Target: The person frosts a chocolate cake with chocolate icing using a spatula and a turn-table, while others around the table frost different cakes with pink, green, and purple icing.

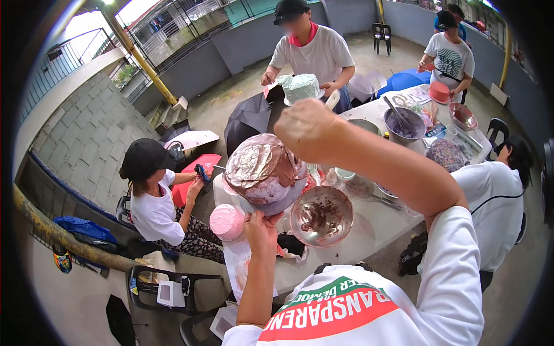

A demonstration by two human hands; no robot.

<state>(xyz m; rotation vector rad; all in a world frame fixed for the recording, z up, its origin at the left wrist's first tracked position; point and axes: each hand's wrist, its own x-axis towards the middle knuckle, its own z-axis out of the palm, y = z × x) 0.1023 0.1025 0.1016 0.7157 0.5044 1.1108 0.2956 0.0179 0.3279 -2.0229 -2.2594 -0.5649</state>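
Note:
A round cake (259, 168) with uneven brown frosting over a pinkish layer stands tilted in front of me on a pale base (277, 203). My left hand (261, 232) grips this base from below at its near edge. Above the cake's right side, my right hand (304, 128) is closed in a fist. A pale handle (332, 100) sticks up behind that fist; the tool's working end is hidden by my hand and arm. Just right of the cake sits a metal bowl (322, 216) smeared with brown frosting. A small pink cake (227, 222) stands at the left.
The white table (369, 230) also holds a bowl with a whisk (404, 124), a speckled cake (444, 154) and jars. Across from me a person (314, 55) handles a pale green cake (302, 88). Other people sit or stand at both sides. Black chairs (173, 288) stand lower left.

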